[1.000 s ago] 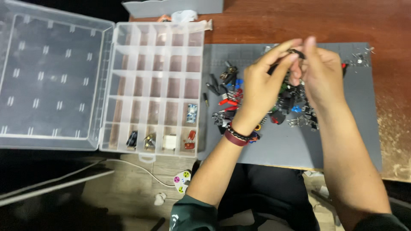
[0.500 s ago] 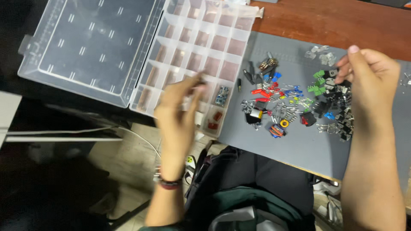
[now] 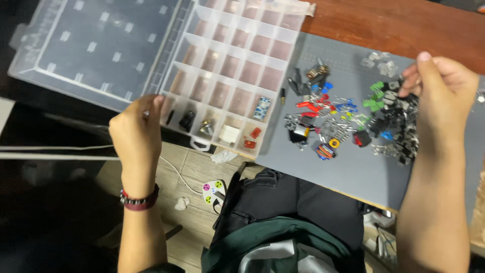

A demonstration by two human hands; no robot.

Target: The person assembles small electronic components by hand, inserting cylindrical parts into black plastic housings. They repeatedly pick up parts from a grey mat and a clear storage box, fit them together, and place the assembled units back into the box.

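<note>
A clear plastic organizer box [image 3: 237, 55] lies open with many small compartments; its near row holds a few small parts. My left hand [image 3: 135, 132] reaches the box's near-left corner, fingertips curled at the first compartment, where a small black part [image 3: 169, 117] lies. What the fingers hold is hidden. My right hand [image 3: 439, 93] rests with spread fingers on the right side of a pile of small coloured electronic parts [image 3: 348, 124] on a grey mat [image 3: 353, 172].
The box's clear lid [image 3: 96, 45] lies flat to the left, over the table edge. A brown wooden table [image 3: 389, 23] shows behind the mat. Below are my lap in dark clothes [image 3: 283, 222], a white cable [image 3: 177, 174] and a small white plug [image 3: 213, 189] on the floor.
Both hands were together above the pile. My left hand then travelled left to the box's near-left corner, while my right hand stayed at the pile and settled onto it.
</note>
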